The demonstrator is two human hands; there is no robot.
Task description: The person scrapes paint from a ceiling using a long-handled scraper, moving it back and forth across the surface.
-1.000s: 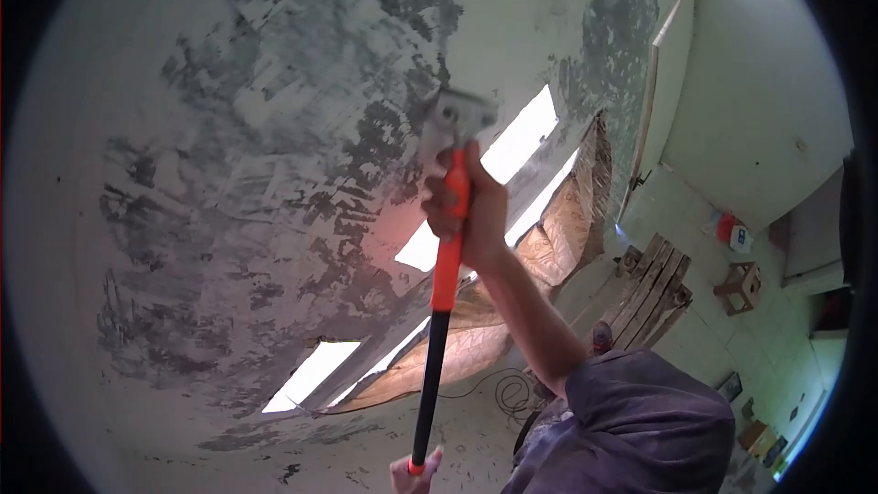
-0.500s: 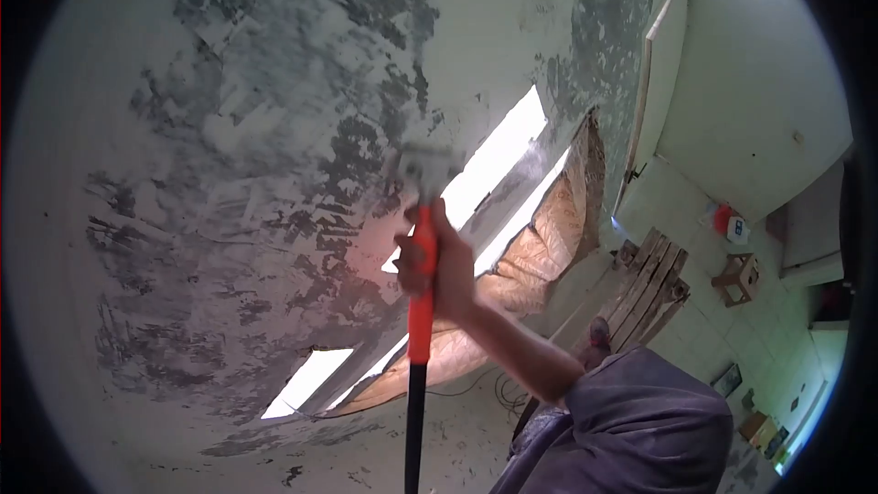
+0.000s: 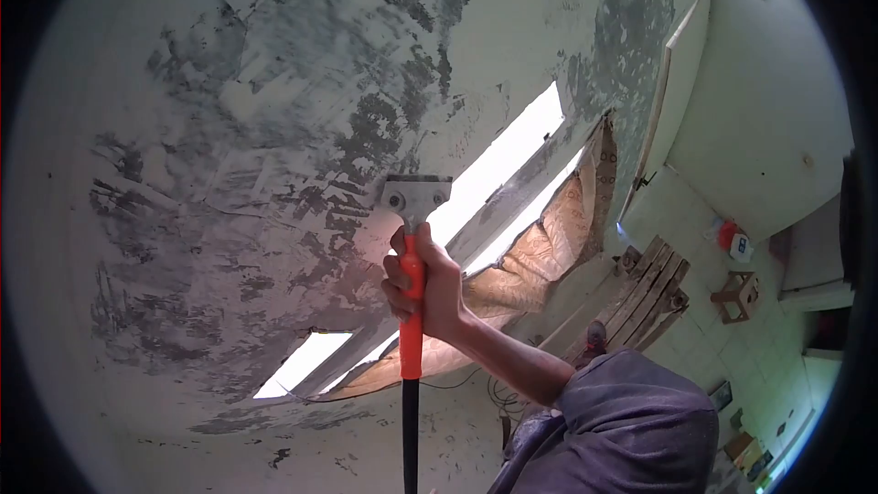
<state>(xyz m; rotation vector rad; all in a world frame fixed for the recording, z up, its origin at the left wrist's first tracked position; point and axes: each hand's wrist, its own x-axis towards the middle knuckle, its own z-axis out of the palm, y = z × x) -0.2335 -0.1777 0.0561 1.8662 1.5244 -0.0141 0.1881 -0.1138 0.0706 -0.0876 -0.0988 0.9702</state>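
My right hand (image 3: 430, 288) is wrapped round the orange grip of a long-handled scraper (image 3: 412, 343), just below its metal head. A black shaft runs down from the grip and out of the bottom of the view. The wide metal head, with two bolts, is up against or close to the patchy wall (image 3: 265, 174); whether the blade touches cannot be made out. Grey patches show on that wall where the white coat is gone, with scrape marks around them. My left hand is out of view.
Bright window openings (image 3: 503, 155) cut the wall beside the scraper, with a crumpled brown sheet (image 3: 540, 238) hanging along them. Wooden planks (image 3: 645, 288) lie at the right, near a shoe (image 3: 595, 337). A small stool (image 3: 736, 297) stands on the tiled floor. Purple-grey clothing (image 3: 631, 430) fills the lower right.
The scraper head, blurred before, is sharp now and sits slightly lower in the view. My right hand has come down with it, still gripping. The camera view has shifted a little.
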